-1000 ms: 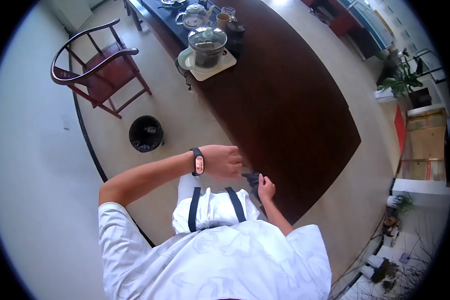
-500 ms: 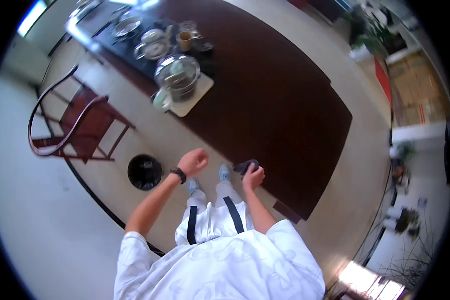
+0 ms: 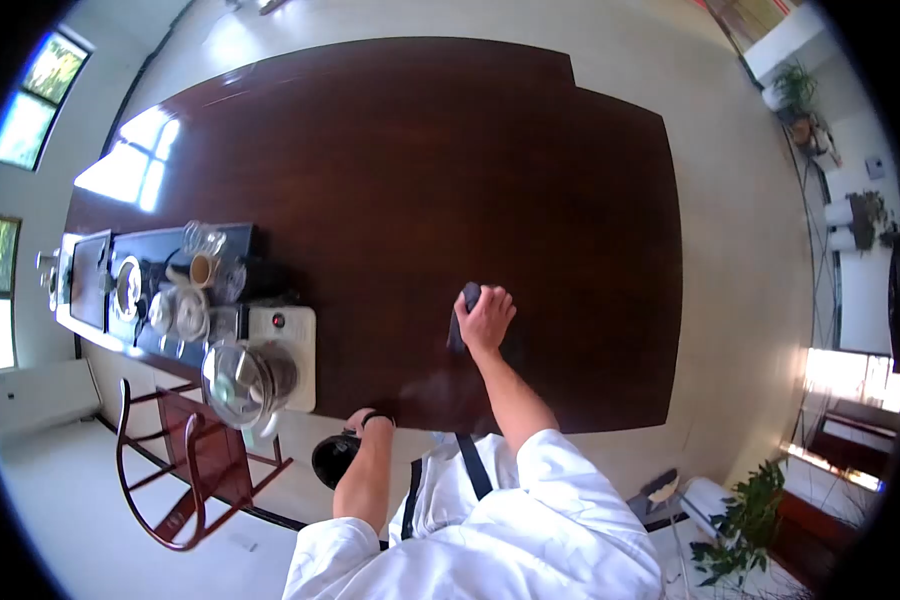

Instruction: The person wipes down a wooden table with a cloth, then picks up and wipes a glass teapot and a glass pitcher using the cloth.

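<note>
My right hand (image 3: 486, 318) is closed around a dark grey cloth (image 3: 456, 334), pressed down on the brown wooden table (image 3: 570, 220). Part of the cloth pokes out beyond the thumb, and the rest is hidden under the palm. At the table's near edge, my left hand (image 3: 358, 419) hangs low beside a black bin (image 3: 334, 460). A dark band circles that wrist; the fingers are too small and turned away to make out.
Left of my hands, a glass kettle (image 3: 240, 385) stands on a pale base (image 3: 300, 375) near the table edge. Behind it, a dark tea tray (image 3: 232, 238) carries glassware and a tan cup (image 3: 202, 269). A red-brown chair (image 3: 205, 450) stands at the lower left.
My right hand has reached out from beside the table onto its top with the cloth. My left hand has dropped toward the table's near edge. The view has turned.
</note>
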`<state>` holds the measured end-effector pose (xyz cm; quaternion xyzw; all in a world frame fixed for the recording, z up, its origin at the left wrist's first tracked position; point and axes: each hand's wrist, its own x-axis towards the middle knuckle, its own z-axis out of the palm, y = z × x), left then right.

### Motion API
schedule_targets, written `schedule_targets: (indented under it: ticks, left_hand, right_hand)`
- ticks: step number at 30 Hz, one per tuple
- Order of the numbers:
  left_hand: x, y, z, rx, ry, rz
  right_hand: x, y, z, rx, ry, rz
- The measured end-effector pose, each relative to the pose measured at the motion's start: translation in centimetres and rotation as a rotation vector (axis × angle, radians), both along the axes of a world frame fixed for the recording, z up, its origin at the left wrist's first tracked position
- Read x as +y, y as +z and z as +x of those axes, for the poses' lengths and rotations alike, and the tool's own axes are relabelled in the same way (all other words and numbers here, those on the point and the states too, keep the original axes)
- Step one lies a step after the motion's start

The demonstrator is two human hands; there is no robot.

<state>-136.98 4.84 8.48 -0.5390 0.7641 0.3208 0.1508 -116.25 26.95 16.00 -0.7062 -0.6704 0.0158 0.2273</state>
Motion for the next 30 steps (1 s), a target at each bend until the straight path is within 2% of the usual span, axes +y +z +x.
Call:
schedule_targets:
  ticks: [1,3,4,6,8,9,11,13,14,16,18,19,21,24,25,27,28,30]
  left_hand:
    - [1.3,1.2,0.4,-0.021,0.039,-0.113]
    - [4.6,5.3,0.9,0.012,0.07,-0.159]
    - [5.9,5.8,1.3,0.047,0.117,-0.192]
    - [4.6,3.5,1.5,0.058,0.08,-0.193]
    - [4.9,2.3,0.8,0.078,0.179,-0.304]
    - [3.4,-0.2,0.3,0.071,0.115,-0.395]
    - [4.4,1.4,0.6,0.047,0.139,-0.294]
    - [5.1,1.6,0.4,0.014,0.103,-0.372]
    - [10.0,6.6,1.3,0.074,0.191,-0.291]
    - [6.9,3.2,0.2,0.04,0.236,-0.373]
    - [3.6,0.3,0.2,0.044,0.108,-0.429]
    - [2.6,-0.8,0.0,0.049,0.052,-0.462]
    - [3.7,-1.9,-0.5,0.079,0.037,-0.487]
    - [4.7,0.2,-0.2,0.127,0.074,-0.297]
    - [4.9,0.4,-0.1,0.129,0.077,-0.314]
    - [6.0,0.7,-0.1,0.214,0.095,-0.274]
    - [9.5,2.9,0.9,0.248,0.038,-0.325]
    - [8.6,2.4,0.8,0.218,0.024,-0.336]
  right_hand:
    - [3.1,-0.3,-0.2,0.002,0.029,0.008]
    - [9.5,-0.7,-0.4,-0.007,0.026,0.063]
    - [13.2,-1.1,-0.2,-0.033,0.029,0.105]
    - [19.9,-1.6,0.2,-0.071,0.026,0.175]
    - [26.5,-2.5,0.7,-0.081,-0.033,0.193]
    - [29.8,-2.9,1.0,-0.083,-0.079,0.185]
    - [35.7,-2.7,1.9,-0.115,-0.161,0.053]
    - [41.5,-3.6,3.1,-0.156,-0.217,0.006]
    - [43.8,-3.6,3.7,-0.177,-0.206,0.019]
    - [48.6,-4.5,4.9,-0.222,-0.217,0.074]
    - [52.6,-4.6,6.0,-0.152,-0.179,0.067]
    - [54.1,-3.4,6.1,-0.08,-0.185,-0.057]
    - [58.2,-5.4,7.4,-0.094,-0.132,-0.007]
    - [63.0,-7.0,8.6,-0.12,0.005,-0.002]
    - [64.3,-7.5,8.8,-0.118,0.058,-0.008]
    - [65.0,-7.8,8.5,-0.101,0.222,0.027]
    - [64.5,-7.7,7.9,-0.061,0.313,0.028]
    - [62.0,-6.8,5.3,-0.014,0.487,0.093]
